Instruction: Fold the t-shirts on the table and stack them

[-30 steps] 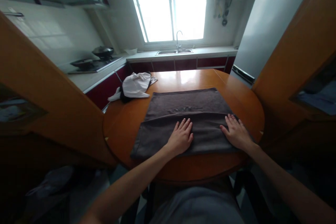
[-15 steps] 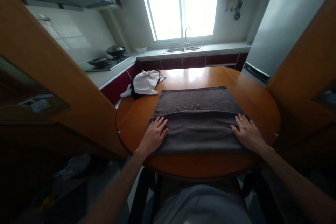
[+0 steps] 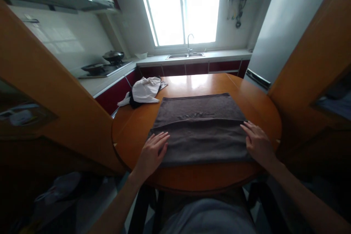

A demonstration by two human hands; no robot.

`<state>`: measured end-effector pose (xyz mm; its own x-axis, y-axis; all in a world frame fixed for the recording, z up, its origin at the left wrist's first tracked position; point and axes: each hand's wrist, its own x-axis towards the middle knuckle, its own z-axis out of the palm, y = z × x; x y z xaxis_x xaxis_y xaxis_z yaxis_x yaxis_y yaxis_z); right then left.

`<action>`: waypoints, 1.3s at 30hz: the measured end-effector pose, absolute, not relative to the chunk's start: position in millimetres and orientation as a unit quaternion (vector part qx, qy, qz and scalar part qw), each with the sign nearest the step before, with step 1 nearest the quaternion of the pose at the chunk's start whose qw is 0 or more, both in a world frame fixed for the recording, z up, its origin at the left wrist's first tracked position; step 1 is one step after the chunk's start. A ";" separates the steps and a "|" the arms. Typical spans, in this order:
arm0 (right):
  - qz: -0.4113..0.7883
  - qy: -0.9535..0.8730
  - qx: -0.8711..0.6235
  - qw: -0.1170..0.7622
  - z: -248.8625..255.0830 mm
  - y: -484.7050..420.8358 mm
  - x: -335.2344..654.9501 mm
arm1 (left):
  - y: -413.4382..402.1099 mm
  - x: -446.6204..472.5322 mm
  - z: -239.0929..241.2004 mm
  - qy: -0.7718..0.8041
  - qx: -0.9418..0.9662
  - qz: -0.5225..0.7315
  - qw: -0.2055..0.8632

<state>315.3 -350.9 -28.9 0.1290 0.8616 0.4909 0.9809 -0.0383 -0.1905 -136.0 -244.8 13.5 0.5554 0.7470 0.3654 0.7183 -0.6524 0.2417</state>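
Note:
A dark grey cloth (image 3: 199, 142), soft like a towel, lies on the round wooden table. Its near part is folded over in a wide band, and dark raised lettering shows on the flat far part. My left hand (image 3: 151, 151) rests at the left end of the band, fingers stretched forward and thumb apart. At the right end is my right hand (image 3: 258, 144), its fingertips by the corner of the fold and its fingers also extended. Neither hand grasps the cloth visibly; whether each palm presses on it is hard to tell.
A bunched white and black garment (image 3: 145, 90) lies at the table's far left. The wooden table (image 3: 208, 177) curves round in front of me. Beyond it are a counter with a sink (image 3: 185, 55), a stove with pans (image 3: 113, 56) and, at right, a fridge (image 3: 276, 25).
The view has shifted, so the scene sits further left and slightly lower. My left fingers have drawn closer together, and both hands have tilted and moved slightly towards the cloth's outer edges. The fold looks unchanged.

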 end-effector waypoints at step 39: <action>-0.115 -0.795 -0.529 0.273 -33.3 -436.2 398.9 | -267.2 -239.6 21.8 0.271 0.945 0.181 0.023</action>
